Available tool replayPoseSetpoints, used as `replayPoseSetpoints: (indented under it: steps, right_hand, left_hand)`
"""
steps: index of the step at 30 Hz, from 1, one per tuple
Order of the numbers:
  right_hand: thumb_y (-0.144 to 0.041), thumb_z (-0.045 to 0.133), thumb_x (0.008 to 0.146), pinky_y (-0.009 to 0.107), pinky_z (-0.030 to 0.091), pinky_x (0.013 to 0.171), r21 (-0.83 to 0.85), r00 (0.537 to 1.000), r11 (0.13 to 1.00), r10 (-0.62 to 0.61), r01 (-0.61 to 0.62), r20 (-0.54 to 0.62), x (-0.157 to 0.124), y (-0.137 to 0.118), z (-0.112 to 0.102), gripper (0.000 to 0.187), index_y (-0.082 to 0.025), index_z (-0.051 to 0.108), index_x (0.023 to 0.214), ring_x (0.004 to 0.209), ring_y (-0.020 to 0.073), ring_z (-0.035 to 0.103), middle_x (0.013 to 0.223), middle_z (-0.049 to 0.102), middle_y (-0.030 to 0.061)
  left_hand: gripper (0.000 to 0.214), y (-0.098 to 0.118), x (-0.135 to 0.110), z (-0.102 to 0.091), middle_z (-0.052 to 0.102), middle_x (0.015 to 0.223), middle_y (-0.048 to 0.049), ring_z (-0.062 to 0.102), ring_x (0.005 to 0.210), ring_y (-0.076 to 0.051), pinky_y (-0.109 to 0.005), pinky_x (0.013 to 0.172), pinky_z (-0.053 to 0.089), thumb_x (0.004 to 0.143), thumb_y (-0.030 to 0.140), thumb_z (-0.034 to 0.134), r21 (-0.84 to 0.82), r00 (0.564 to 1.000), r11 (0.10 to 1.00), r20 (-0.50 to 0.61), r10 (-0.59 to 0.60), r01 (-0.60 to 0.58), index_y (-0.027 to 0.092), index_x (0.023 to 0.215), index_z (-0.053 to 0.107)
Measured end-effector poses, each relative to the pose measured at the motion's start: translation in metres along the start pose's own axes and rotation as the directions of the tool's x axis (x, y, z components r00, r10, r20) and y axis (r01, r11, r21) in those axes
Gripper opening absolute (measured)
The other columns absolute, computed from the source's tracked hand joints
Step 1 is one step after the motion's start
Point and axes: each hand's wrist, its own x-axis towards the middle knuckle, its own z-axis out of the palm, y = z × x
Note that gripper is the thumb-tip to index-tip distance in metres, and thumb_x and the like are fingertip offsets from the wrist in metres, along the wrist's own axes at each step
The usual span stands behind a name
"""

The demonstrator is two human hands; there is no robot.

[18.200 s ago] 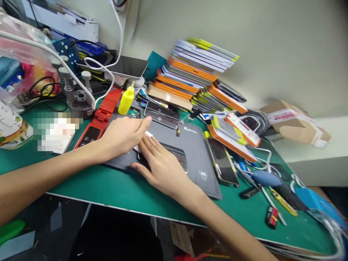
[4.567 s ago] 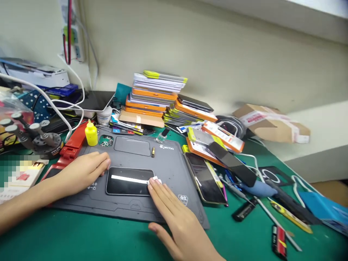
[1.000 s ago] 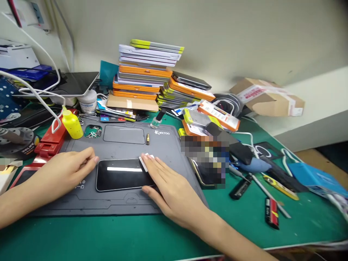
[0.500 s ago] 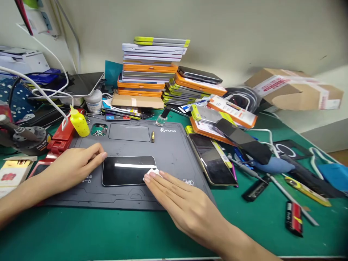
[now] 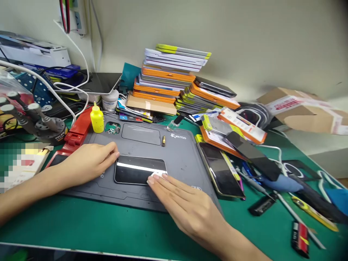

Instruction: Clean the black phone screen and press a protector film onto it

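Note:
A black-screened smartphone [image 5: 132,177] lies face up on a grey work mat [image 5: 179,156], a bright strip of light reflected across its glass. My left hand [image 5: 94,161] rests at its upper left corner, fingers curled, thumb and fingertips against the edge. With its fingers together, my right hand [image 5: 187,204] presses a small folded white wipe [image 5: 157,175] onto the lower right end of the screen. Most of the wipe is hidden under the fingertips. Beyond the phone, a small brass-coloured piece [image 5: 163,141] stands on the mat.
A yellow dropper bottle [image 5: 97,119] and a glass bottle [image 5: 173,125] stand at the mat's back. Behind are stacked flat boxes [image 5: 165,78]. Another phone [image 5: 221,170], a yellow cutter [image 5: 314,213] and loose tools lie right. A screwdriver holder [image 5: 51,130] stands left.
The view has swung left, so everything sits further right in the picture. My right hand and the wipe remain at the phone's right end; my left hand stays at its left corner.

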Motion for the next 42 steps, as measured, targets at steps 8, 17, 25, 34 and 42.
replayPoseSetpoints:
  steps: [8, 17, 25, 34, 42]
  right_hand:
    - [0.004, 0.056, 0.099, 0.037, 0.064, 0.114, 0.032, 0.999, 0.999, 0.011, -0.010, -0.035, -0.007, 0.042, -0.013, 0.040, -0.008, 0.071, 0.134, 0.116, 0.0203, 0.081, 0.127, 0.083, 0.0100]
    - [-0.010, 0.048, 0.107, 0.037, 0.061, 0.067, -0.129, 0.951, 0.945, 0.287, -0.300, -0.114, -0.010, 0.082, -0.009, 0.024, -0.017, 0.072, 0.107, 0.078, 0.0223, 0.077, 0.092, 0.078, 0.0060]
    - [-0.010, 0.048, 0.104, 0.051, 0.064, 0.102, -0.091, 0.919, 0.918, 0.374, -0.385, -0.123, -0.027, 0.082, -0.014, 0.028, -0.021, 0.071, 0.115, 0.136, 0.0332, 0.068, 0.158, 0.061, 0.0153]
    - [-0.010, 0.054, 0.106, 0.053, 0.062, 0.109, 0.020, 0.891, 0.915, 0.397, -0.403, -0.220, -0.029, 0.101, -0.014, 0.029, -0.018, 0.071, 0.127, 0.140, 0.0326, 0.065, 0.155, 0.062, 0.0175]
    - [-0.010, 0.057, 0.104, 0.053, 0.061, 0.111, 0.077, 0.885, 0.916, 0.400, -0.393, -0.240, -0.025, 0.091, -0.015, 0.034, -0.022, 0.071, 0.132, 0.142, 0.0325, 0.064, 0.156, 0.062, 0.0154]
  left_hand:
    - [0.035, -0.003, -0.004, 0.002, 0.072, 0.074, 0.0001, 0.074, 0.070, -0.025, -0.033, 0.061, 0.044, 0.114, 0.045, 0.031, -0.015, 0.995, 1.000, -0.097, 0.003, -0.004, 0.025, 0.097, 0.055]
    - [0.039, -0.001, 0.007, -0.013, 0.071, 0.143, -0.0109, 0.066, 0.133, -0.031, -0.048, 0.114, 0.051, 0.111, 0.042, 0.054, 0.174, 0.945, 0.974, -0.268, 0.188, -0.144, 0.022, 0.144, 0.060]
    - [0.078, -0.012, 0.084, -0.020, 0.052, 0.166, -0.0170, 0.043, 0.158, -0.033, -0.047, 0.130, 0.037, 0.107, 0.063, 0.059, 0.315, 0.929, 0.904, -0.132, 0.345, -0.290, 0.016, 0.166, 0.039]
    - [0.076, -0.004, 0.099, -0.030, 0.055, 0.162, -0.0222, 0.048, 0.151, -0.037, -0.050, 0.126, 0.034, 0.110, 0.059, 0.050, 0.368, 0.955, 0.888, 0.004, 0.296, -0.277, 0.013, 0.169, 0.036]
    - [0.080, -0.003, 0.118, -0.042, 0.067, 0.147, -0.0197, 0.059, 0.138, -0.036, -0.046, 0.117, 0.044, 0.095, 0.061, 0.071, 0.382, 0.950, 0.871, 0.072, 0.304, -0.308, 0.015, 0.158, 0.053]
